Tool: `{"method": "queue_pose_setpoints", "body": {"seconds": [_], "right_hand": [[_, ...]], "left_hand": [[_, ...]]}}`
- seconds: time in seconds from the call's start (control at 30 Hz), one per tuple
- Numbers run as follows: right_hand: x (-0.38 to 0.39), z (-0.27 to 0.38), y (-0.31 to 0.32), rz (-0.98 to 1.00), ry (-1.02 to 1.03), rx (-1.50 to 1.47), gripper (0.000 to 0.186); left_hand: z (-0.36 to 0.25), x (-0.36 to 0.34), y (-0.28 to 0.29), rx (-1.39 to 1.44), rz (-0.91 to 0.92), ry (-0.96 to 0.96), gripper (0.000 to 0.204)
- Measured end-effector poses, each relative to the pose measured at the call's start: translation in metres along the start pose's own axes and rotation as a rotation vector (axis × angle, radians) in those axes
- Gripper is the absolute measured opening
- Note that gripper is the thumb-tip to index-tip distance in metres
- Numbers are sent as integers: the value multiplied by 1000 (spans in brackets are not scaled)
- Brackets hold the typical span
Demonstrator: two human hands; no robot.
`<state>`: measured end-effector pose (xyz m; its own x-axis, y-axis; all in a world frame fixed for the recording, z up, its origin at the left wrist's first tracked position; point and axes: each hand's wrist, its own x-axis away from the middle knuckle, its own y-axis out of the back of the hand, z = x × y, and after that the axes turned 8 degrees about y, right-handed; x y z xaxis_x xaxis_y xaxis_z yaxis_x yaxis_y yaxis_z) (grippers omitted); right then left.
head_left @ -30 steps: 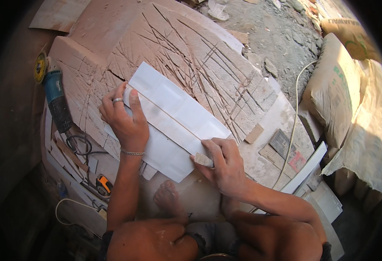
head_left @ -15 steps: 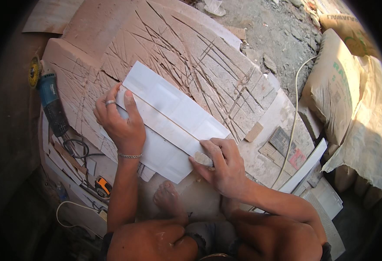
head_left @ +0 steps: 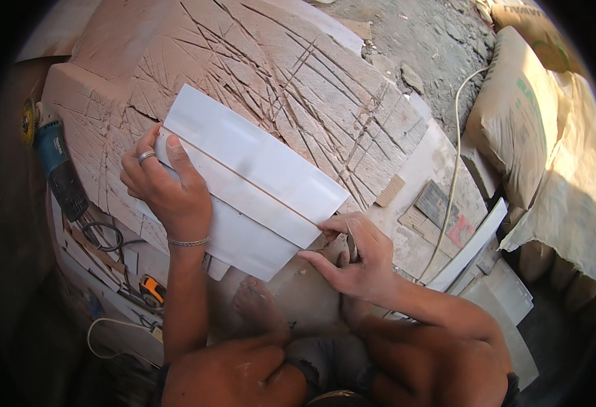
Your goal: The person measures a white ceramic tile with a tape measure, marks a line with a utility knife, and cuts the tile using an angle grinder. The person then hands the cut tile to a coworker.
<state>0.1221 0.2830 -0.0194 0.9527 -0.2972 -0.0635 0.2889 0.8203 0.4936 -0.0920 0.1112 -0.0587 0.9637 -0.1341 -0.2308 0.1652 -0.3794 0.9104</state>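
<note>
A white tile [head_left: 257,163] lies diagonally over other white pieces [head_left: 244,237] on a heavily scored board [head_left: 325,88], with a narrow strip [head_left: 230,190] along its lower side and a brown line between them. My left hand [head_left: 169,186] is closed on the strip's upper-left end, thumb on top. My right hand [head_left: 362,261] is at the lower-right end: its index fingertip touches the corner, the thumb is apart, and the curled middle fingers are round something mostly hidden.
An angle grinder [head_left: 64,173] with yellow disc and cable lies left, above an orange tape measure [head_left: 152,292]. Tile offcuts [head_left: 434,203] and a pale cable [head_left: 455,169] lie right, beside large sacks [head_left: 515,122] and rubble [head_left: 427,41]. My bare feet show below the tiles.
My right thumb and index have spread apart, and the grey piece that was between them is mostly hidden. The tiles and my left hand appear shifted slightly left as the view moves.
</note>
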Motion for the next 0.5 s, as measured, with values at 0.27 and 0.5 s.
{"method": "queue_pose_setpoints", "body": {"seconds": [0.27,0.5], "right_hand": [[-1,3,-4,-14,-17,41,44],[1,1,-5,-25,17,27,43]], "left_hand": [[-2,-1,2,35,-8,-7,29],[-1,-2,3,75,-11,-17,30]]}}
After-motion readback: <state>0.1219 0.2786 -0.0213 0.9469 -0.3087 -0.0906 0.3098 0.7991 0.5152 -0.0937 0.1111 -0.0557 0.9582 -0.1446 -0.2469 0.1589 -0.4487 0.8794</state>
